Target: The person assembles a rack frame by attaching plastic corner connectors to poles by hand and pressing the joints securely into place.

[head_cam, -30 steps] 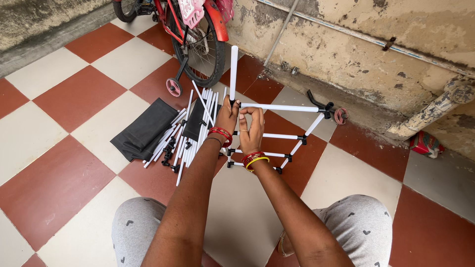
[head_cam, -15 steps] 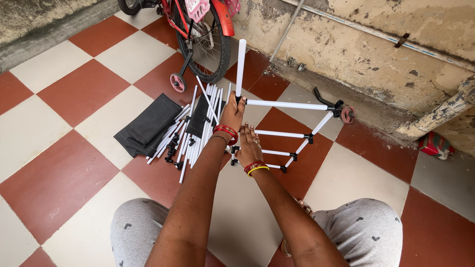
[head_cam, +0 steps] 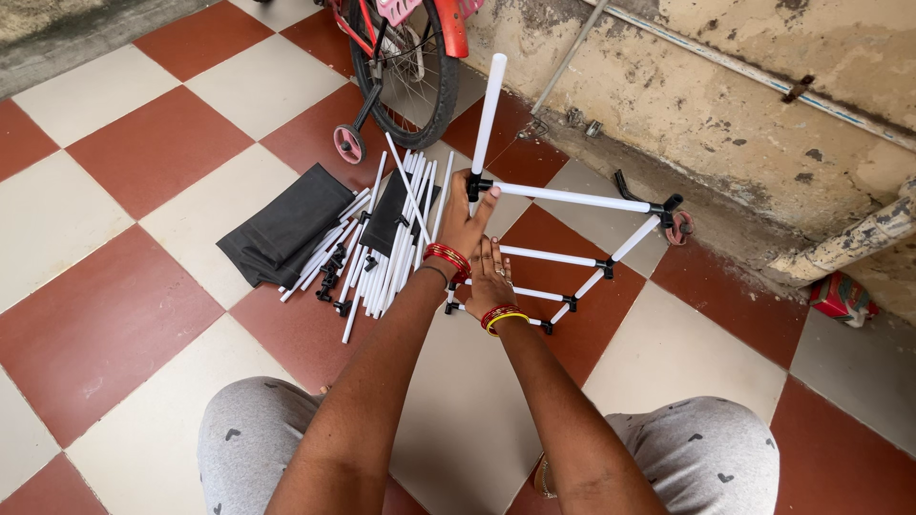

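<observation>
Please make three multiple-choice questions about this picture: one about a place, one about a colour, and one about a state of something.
1. Where does the pile of loose white tubes lie?
A. On the floor tiles, left of the hands
B. On the person's lap
C. Against the wall

2. What colour are the connectors that join the tube frame?
A. Red
B. Black
C. Yellow

3. How does the tube above the left hand stand?
A. Flat on the floor
B. Bent in two
C. Upright

Answers: 1 A, the pile rests beside the dark folded fabric. 2 B, every joint is black. 3 C, it rises from the corner joint that the left hand grips, while the right hand rests lower on the frame.
</observation>
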